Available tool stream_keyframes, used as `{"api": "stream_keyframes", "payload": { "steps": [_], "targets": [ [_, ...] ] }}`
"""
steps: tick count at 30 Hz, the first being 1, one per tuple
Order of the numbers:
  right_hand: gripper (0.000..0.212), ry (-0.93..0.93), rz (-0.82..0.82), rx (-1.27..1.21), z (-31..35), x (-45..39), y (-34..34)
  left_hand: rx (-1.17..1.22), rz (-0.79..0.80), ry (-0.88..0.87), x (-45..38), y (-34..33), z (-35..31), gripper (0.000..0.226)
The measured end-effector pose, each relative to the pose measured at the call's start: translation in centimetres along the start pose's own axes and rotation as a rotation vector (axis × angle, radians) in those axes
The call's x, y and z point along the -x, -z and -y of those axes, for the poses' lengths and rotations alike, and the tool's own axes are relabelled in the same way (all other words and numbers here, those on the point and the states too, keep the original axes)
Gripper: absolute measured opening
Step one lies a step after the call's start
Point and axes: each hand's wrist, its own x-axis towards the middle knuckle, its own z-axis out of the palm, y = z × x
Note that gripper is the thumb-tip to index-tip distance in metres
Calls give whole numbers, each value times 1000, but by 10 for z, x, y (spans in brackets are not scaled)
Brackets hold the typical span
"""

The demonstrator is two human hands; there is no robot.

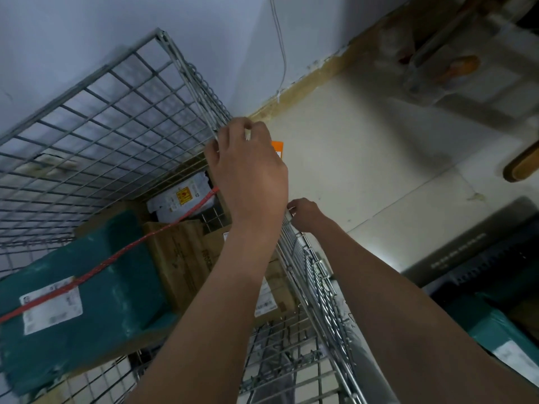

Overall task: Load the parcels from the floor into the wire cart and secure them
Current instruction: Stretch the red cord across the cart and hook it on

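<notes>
Teal parcel (pixel 78 290) inside wire cart (pixel 96 112)

— Hidden: left hand (pixel 248 176) fingertips, curled behind wire cart (pixel 116 118) rim; brown boxes (pixel 180 252) partly behind forearm.
— Cut off: teal parcel (pixel 81 287) at left edge. Blurred: shelving (pixel 466 68) top right.

A pale bluish-white wall (pixel 87 33) fills the upper left of the frame, and a thin white cable (pixel 281 53) is seen hanging down it. A stained yellowish skirting strip (pixel 306 88) runs diagonally toward the upper right. The floor (pixel 364 147) at centre right is laid in cream tiles. A blurred pale shelf unit (pixel 472 62) is seen in the upper right corner
</notes>
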Motion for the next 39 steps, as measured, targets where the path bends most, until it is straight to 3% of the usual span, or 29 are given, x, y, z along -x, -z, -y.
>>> {"api": "stream_keyframes", "payload": {
  "steps": [3, 9, 12, 18, 24, 32, 39],
  "targets": [
    [48, -9, 4, -27, 1, 12, 4, 18, -50, -22, 2, 0, 0, 52],
    [49, -29, -83, -20, 10, 48, 27, 42, -111, -26, -1, -2, 3, 26],
    [52, -10, -144, 43, 27, 76, 56, 21, -26, -28, 0, 13, 5, 24],
    [54, 62, -242, 133, 103, 139, 116, 71, 127, -22, -1, 63, 19, 42],
    [48, 180, -387, 257, 180, 193, 137, 63, 242, 19, 8, 104, 43, 50],
    [48, 347, -480, 558, 248, 235, 108, 49, 265, 189, 32, 165, 125, 55],
    [53, 445, -419, 664, 312, 258, 17, -1, 286, 310, 83, 208, 243, 53]
  ]
}}
